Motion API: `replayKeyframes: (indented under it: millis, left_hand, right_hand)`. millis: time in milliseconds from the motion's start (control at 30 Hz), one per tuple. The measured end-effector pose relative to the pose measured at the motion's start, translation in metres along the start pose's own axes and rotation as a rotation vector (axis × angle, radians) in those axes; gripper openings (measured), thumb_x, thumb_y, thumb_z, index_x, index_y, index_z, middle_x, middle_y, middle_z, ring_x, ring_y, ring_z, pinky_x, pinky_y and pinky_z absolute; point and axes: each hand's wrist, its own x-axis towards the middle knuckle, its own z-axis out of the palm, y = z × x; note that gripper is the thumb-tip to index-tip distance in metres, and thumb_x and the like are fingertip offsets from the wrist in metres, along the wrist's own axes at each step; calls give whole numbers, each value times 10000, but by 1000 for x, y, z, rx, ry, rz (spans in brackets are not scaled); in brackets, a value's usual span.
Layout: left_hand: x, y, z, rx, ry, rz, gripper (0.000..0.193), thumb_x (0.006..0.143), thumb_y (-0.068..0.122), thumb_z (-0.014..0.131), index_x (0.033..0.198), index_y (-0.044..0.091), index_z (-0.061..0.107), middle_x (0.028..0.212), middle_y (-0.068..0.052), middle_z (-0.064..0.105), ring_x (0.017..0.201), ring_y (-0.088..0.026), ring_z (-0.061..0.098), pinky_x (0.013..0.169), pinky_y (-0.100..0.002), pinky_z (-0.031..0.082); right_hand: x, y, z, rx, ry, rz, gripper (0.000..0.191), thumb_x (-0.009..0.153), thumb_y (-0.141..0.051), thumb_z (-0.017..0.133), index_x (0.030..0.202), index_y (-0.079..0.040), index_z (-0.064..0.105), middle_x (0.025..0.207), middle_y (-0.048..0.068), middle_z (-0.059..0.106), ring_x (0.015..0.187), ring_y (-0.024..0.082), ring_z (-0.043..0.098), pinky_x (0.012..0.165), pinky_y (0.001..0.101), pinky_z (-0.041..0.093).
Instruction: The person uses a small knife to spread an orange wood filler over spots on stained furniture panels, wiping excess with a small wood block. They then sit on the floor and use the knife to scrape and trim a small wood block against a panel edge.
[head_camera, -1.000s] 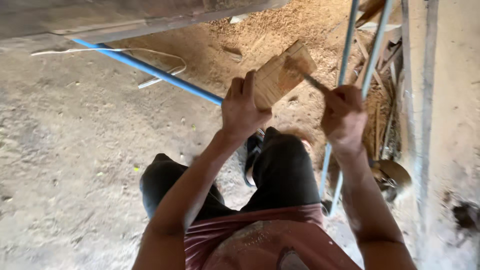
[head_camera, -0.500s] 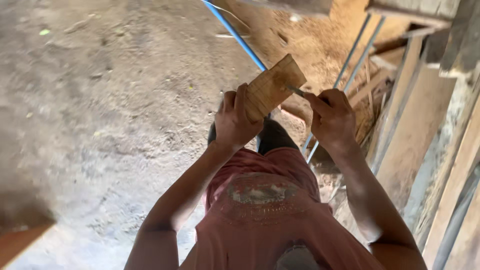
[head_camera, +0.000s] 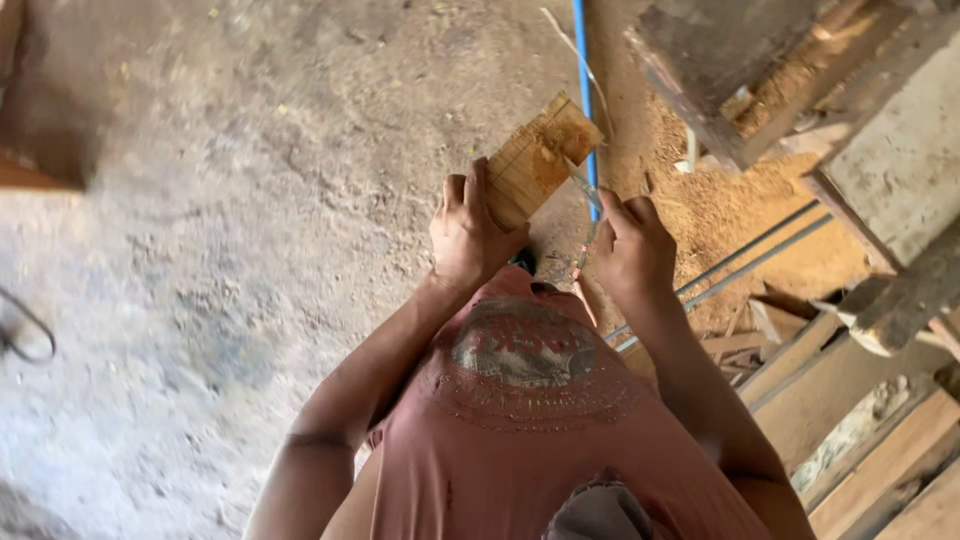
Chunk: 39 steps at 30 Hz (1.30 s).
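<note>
My left hand (head_camera: 468, 238) grips the lower end of a light wooden block (head_camera: 535, 160) with pencil lines on its face, holding it up in front of my chest. My right hand (head_camera: 632, 248) is closed around a thin metal tool (head_camera: 582, 184) whose tip rests on the block's right edge. Both hands sit close together above my pink shirt.
A blue pipe (head_camera: 582, 60) runs away across the concrete floor (head_camera: 230, 200). Sawdust (head_camera: 730, 200) is piled to the right beside a heavy timber bench (head_camera: 720, 70). Wooden planks (head_camera: 860, 440) and thin metal rods (head_camera: 750, 255) lie at lower right.
The view has swung left and around, so the blue pipe now runs straight up. Both hands keep the block and tool together, with the block tilted a little more upright.
</note>
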Motion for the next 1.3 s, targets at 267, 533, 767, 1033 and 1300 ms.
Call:
replayKeyframes:
  millis: [267,533,767,1033,1300]
  left_hand:
    - [-68,-25,-65,12,229,-160,898,605,280,870,1394,72,495,1104,-193,612,946,-397,665,772,-492,586]
    - [-139,-83,-125,24,387,-300,862,630,250,868,1384,71,490,1110,-187,590,983,-409,650,793,-490,572]
    - [-212,-178,-211,37,588,-510,797,637,256,849,1353,118,527,1078,-165,602,950,-382,656,776,-472,576]
    - [-320,-276,-306,24,725,-718,898,577,330,866,1371,105,513,1088,-154,590,999,-366,642,816,-456,562]
    - [-392,-329,-374,7,902,-915,952,580,373,887,1399,66,510,1133,-159,599,1009,-347,655,860,-445,568]
  right_hand:
    - [27,-68,0,141,-12,-516,330,913,72,687,1204,-56,773,960,126,578,921,303,605,752,400,511]
    - [40,-164,13,47,-170,-776,316,913,65,685,1167,-83,800,1008,113,612,961,310,608,821,428,505]
    - [13,-325,101,150,-228,-1033,284,936,23,706,1172,-110,791,1020,102,612,989,319,602,839,421,505]
    - [-38,-486,198,200,-319,-1195,262,896,-3,716,1109,-126,806,980,94,638,937,310,620,812,415,514]
    - [-74,-618,260,307,-382,-1441,274,898,23,696,1127,-99,785,945,90,642,883,290,654,763,405,540]
